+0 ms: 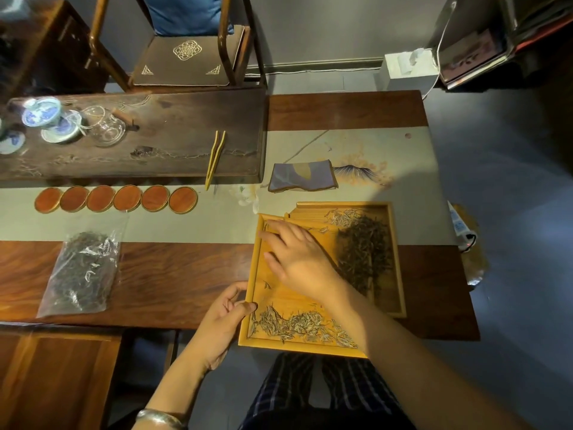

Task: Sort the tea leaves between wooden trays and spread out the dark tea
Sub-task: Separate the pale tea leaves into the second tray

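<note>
Two light wooden trays lie side by side at the table's near right. The near tray (279, 342) holds a heap of pale tea leaves (297, 327) along its front edge. The far tray (398, 259) holds a pile of dark tea (362, 252) and a few pale leaves (341, 217) at its back. My left hand (223, 321) grips the near tray's left rim, thumb inside. My right hand (297, 259) lies flat over the near tray's upper part, fingers spread toward its far left corner, holding nothing that I can see.
A clear bag of dark tea (82, 274) lies on the table at the left. Several round orange coasters (116, 198) sit in a row, with bamboo tongs (214, 158) and a folded grey cloth (302, 178) behind. Blue-white teaware (43, 117) and a glass pitcher (107, 127) stand far left.
</note>
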### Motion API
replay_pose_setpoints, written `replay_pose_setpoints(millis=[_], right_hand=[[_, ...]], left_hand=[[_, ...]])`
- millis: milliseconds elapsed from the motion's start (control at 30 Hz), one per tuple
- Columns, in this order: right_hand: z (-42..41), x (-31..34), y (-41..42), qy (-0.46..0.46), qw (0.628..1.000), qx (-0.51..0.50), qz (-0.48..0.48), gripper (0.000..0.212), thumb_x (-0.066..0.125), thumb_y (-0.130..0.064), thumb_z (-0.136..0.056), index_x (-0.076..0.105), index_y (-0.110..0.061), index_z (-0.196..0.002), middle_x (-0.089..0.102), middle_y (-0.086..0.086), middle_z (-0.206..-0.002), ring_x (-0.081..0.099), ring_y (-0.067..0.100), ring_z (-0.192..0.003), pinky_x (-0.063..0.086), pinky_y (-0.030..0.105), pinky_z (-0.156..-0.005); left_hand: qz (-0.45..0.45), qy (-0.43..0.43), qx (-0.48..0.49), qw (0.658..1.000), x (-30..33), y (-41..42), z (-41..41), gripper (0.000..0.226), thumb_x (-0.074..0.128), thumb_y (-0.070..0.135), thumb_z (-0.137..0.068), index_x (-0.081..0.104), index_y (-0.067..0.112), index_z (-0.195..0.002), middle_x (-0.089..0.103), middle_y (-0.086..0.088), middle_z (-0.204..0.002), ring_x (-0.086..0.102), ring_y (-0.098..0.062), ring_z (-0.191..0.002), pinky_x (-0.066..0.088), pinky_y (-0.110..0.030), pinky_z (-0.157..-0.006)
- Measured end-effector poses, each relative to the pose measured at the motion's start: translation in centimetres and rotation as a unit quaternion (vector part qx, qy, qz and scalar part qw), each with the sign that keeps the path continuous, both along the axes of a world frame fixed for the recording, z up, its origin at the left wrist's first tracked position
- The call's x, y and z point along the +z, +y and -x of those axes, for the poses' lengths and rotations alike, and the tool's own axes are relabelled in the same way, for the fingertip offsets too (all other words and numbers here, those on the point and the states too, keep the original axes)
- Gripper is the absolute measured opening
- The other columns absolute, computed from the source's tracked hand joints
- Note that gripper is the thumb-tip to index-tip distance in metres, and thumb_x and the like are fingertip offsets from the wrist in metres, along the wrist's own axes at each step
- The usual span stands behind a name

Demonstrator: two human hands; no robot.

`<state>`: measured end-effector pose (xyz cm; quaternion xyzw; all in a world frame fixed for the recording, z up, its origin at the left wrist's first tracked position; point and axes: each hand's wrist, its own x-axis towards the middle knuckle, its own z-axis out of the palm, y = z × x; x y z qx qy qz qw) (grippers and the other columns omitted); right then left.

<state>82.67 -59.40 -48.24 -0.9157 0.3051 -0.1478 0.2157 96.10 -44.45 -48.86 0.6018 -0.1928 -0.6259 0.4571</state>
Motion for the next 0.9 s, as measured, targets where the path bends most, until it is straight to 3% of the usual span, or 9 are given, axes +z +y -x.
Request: replay_pose_setpoints(millis=[100, 300, 400, 500, 633, 767, 900], right_hand=[[-1.0, -0.7, -0.2, 0.059, 0.998, 0.031, -0.02, 0.047, 0.045, -0.028, -0.095, 0.04, -0.014, -0.14, 0.038, 0.014, -0.146, 0.031, 0.03, -0.136, 0.025, 0.045, -0.114], [2.1, -2.3, -0.9, 0.087, 0.996, 0.009, 0.028, 0.034, 0.061, -0.019, -0.084, 0.061, -0.007, -0.116, 0.061, 0.015, -0.122, 0.059, 0.032, -0.11, 0.051, 0.042, -0.089], [4.5, -3.5, -2.1, 0.094, 0.995, -0.023, -0.009, 0.03, 0.057, -0.017, -0.088, 0.058, -0.008, -0.118, 0.06, 0.011, -0.117, 0.058, 0.027, -0.103, 0.051, 0.039, -0.086], [7.1, -4.2, -2.9, 0.125, 0.992, 0.002, 0.02, 0.033, 0.063, -0.007, -0.084, 0.052, -0.006, -0.115, 0.056, 0.011, -0.111, 0.056, 0.023, -0.097, 0.051, 0.034, -0.081], [8.8, -4.0, -4.1, 0.141, 0.988, -0.05, 0.049, 0.024, 0.058, -0.014, -0.091, 0.056, -0.005, -0.113, 0.057, 0.014, -0.111, 0.058, 0.023, -0.097, 0.054, 0.033, -0.08], [8.3, -2.0, -3.4, 0.062, 0.995, -0.067, 0.046, 0.026, 0.049, -0.023, -0.094, 0.058, -0.005, -0.111, 0.057, 0.013, -0.106, 0.055, 0.023, -0.094, 0.051, 0.036, -0.079], [5.8, -0.2, 1.6, -0.009, 1.0, 0.018, 0.017, 0.039, 0.059, -0.038, -0.087, 0.062, -0.011, -0.114, 0.06, 0.013, -0.116, 0.056, 0.028, -0.107, 0.048, 0.04, -0.091]], left_hand=[[0.0, 0.002, 0.008, 1.0, 0.0, 0.0, 0.0, 0.027, 0.051, -0.001, -0.092, 0.061, 0.011, -0.114, 0.071, -0.025, -0.103, 0.071, -0.033, -0.088, 0.058, -0.036, -0.075], [-0.004, 0.002, 0.019, 1.0, -0.5, 0.7, -0.3, 0.026, 0.053, 0.001, -0.091, 0.057, 0.005, -0.117, 0.071, -0.024, -0.103, 0.071, -0.035, -0.089, 0.058, -0.035, -0.074], [-0.009, -0.002, 0.023, 1.0, -0.7, 1.0, -0.5, 0.026, 0.051, 0.0, -0.092, 0.06, 0.01, -0.114, 0.072, -0.023, -0.103, 0.072, -0.034, -0.087, 0.058, -0.034, -0.073], [-0.011, -0.006, 0.024, 1.0, -0.6, 1.0, -0.7, 0.027, 0.053, 0.002, -0.09, 0.059, 0.007, -0.115, 0.072, -0.023, -0.102, 0.072, -0.033, -0.085, 0.058, -0.035, -0.072], [-0.008, -0.025, 0.015, 1.0, -0.5, 0.7, -1.0, 0.027, 0.05, -0.002, -0.091, 0.056, 0.003, -0.117, 0.073, -0.023, -0.1, 0.071, -0.032, -0.084, 0.059, -0.035, -0.074], [-0.004, -0.023, 0.016, 1.0, -0.3, 0.4, -0.8, 0.027, 0.046, -0.006, -0.092, 0.056, 0.002, -0.116, 0.073, -0.018, -0.098, 0.071, -0.027, -0.081, 0.058, -0.03, -0.07], [0.0, -0.016, 0.029, 0.999, -0.1, 0.1, -0.5, 0.03, 0.046, -0.007, -0.092, 0.055, 0.0, -0.119, 0.069, -0.021, -0.108, 0.069, -0.029, -0.087, 0.058, -0.032, -0.073]])
